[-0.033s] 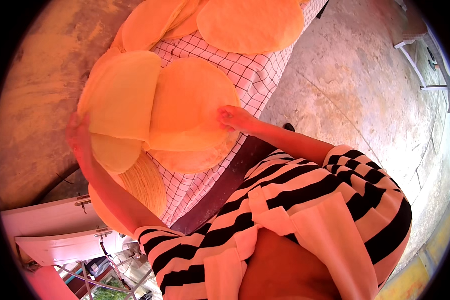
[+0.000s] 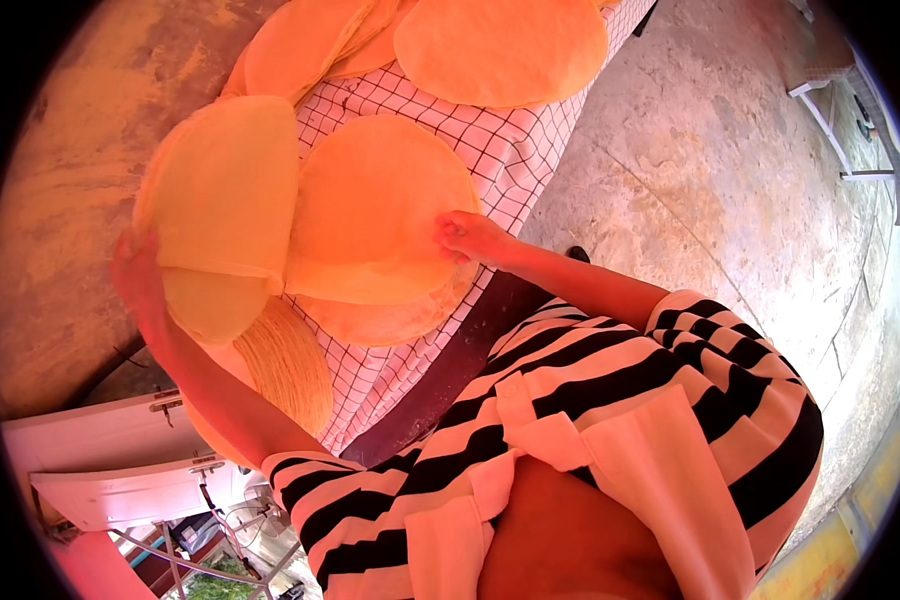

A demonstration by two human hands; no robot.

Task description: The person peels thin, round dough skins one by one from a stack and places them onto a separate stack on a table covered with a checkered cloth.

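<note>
– Left side?
– Left hand [image 2: 135, 270] at the thin yellow sheet's [image 2: 220, 190] left rim, upper left; grip, cannot tell.
– Right?
– Right hand [image 2: 462, 237] curled closed over the round orange sheet [image 2: 370, 200], upper centre. Probably light, limp, tearable; hold by rims.

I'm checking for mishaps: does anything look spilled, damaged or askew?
Nothing looks plainly spilled or torn. The thin yellow sheet at the left hand looks askew: its right edge runs nearly straight, as if bent, while the round orange sheet by the right hand has curved edges.
</note>
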